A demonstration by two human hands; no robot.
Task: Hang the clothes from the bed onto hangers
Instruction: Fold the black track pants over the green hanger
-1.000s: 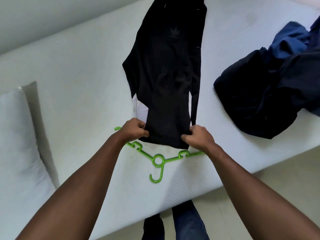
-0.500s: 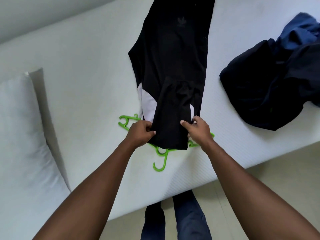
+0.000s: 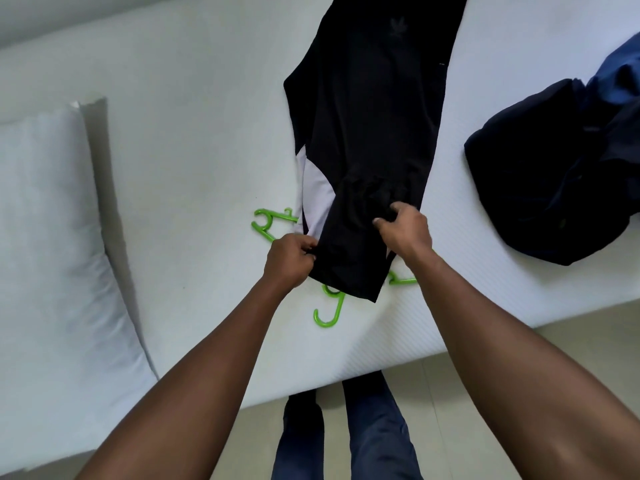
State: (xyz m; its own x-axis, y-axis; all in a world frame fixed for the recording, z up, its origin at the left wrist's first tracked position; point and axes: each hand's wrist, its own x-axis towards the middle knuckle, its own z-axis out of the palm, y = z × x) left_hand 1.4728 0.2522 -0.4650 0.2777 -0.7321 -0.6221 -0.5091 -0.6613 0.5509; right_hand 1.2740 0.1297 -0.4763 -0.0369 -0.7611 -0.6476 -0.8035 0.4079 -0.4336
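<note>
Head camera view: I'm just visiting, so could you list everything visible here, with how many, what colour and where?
black garment with a white panel: one, black and white, spread along the bed's middle
green plastic hanger: one, bright green, on the bed under the garment's near end
pile of dark navy and blue clothes: one heap, right side of the bed
white pillow: one, white, far left
white bed: one, white, under everything
left hand: one, grips the garment's left edge
right hand: one, pinches the garment's fabric
</note>
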